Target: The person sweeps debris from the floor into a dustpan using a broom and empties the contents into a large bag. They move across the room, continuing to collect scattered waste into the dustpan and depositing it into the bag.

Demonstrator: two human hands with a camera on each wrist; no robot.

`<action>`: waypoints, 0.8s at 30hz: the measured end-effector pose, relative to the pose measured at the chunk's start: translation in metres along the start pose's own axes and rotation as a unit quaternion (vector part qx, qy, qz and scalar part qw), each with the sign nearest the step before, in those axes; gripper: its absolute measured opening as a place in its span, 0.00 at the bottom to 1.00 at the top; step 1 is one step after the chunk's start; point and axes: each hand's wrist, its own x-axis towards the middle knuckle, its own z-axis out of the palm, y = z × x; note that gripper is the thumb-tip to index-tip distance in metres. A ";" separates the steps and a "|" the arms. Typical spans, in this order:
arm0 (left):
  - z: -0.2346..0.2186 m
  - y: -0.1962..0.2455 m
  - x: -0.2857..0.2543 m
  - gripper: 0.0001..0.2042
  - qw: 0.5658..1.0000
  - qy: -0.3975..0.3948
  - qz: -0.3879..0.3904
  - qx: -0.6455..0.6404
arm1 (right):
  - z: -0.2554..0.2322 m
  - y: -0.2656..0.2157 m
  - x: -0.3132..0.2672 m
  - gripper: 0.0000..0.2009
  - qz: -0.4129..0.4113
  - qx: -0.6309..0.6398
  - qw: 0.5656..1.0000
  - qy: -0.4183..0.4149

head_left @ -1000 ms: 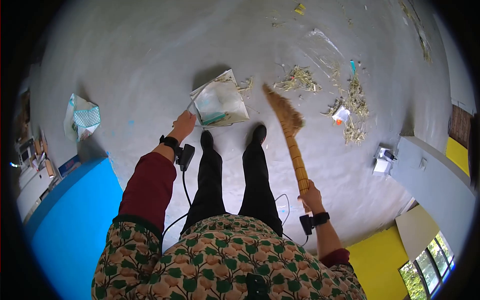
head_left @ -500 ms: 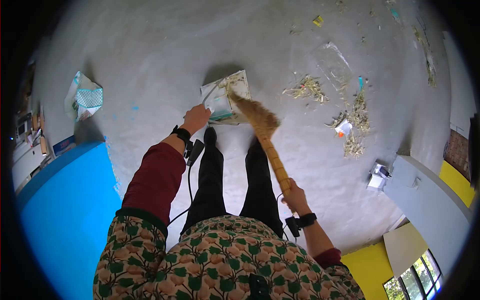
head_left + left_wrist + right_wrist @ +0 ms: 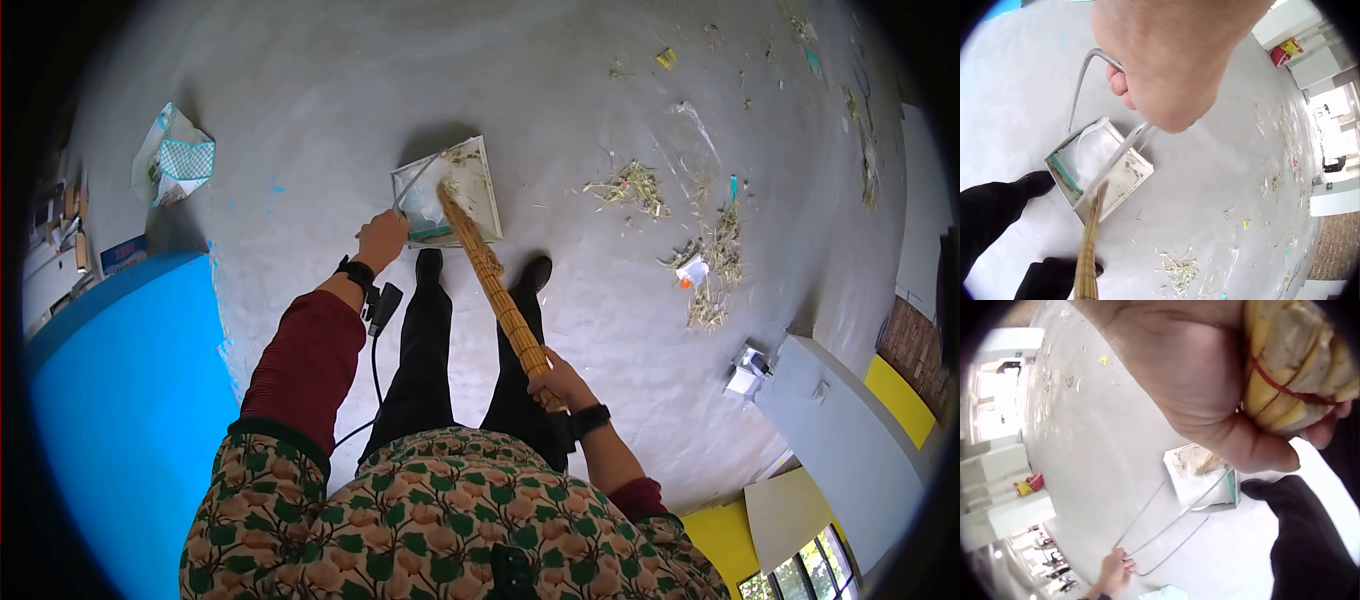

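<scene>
- Step in hand, as far as can be judged: litter is being brushed into the square, pale, shallow metal dustpan (image 3: 489,187), with the bristle tip (image 3: 450,208) of the straw broom inside its rim.
- The dustpan is on the grey concrete floor (image 3: 300,120), just ahead of the black shoes (image 3: 429,265); whether its base sits fully flat, I cannot tell.
- The left hand (image 3: 383,238) has its fingers curled round the thin grey metal handle (image 3: 418,180) that rises from the pan.
- The right hand (image 3: 562,382) is wrapped round the thick yellow, ribbed broom handle (image 3: 508,318), thumb bent against it; the right wrist view shows a red band (image 3: 1285,392) round the handle there.
- The next move seems to call for a steady pan and a light stroke inward, low enough to carry loose bits along without flicking them back over the edge.
- Much remains on the floor to the person's right: a small straw pile (image 3: 635,188), a longer straw heap (image 3: 722,250) with a white scrap (image 3: 691,269) at its side, and a small yellow wrapper (image 3: 666,59) farther off. Reaching these would call for shifting the pan or drawing them nearer.
- The pan looks worn and dirty: straw bits and dark specks lie on its pale base, beside a crumpled translucent film (image 3: 1094,151) and a teal strip (image 3: 1065,174) along one wall.
- The broom slants down to the pan, its brown bristles narrowing towards the tip.
</scene>
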 end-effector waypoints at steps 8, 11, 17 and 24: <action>0.000 0.001 0.008 0.07 0.994 0.004 0.077 0.078 | -0.064 -0.015 0.013 0.20 -0.068 0.021 0.989 0.127; -0.002 0.002 0.005 0.07 0.994 0.017 0.080 0.075 | -0.040 -0.045 0.052 0.12 -0.022 -0.014 0.997 0.074; 0.000 -0.004 0.001 0.07 0.991 0.029 0.110 0.075 | 0.046 -0.052 0.033 0.19 -0.041 -0.083 0.995 -0.037; 0.006 -0.076 -0.019 0.13 0.978 0.035 -0.062 -0.196 | 0.001 -0.059 -0.025 0.31 -0.109 -0.389 0.901 0.158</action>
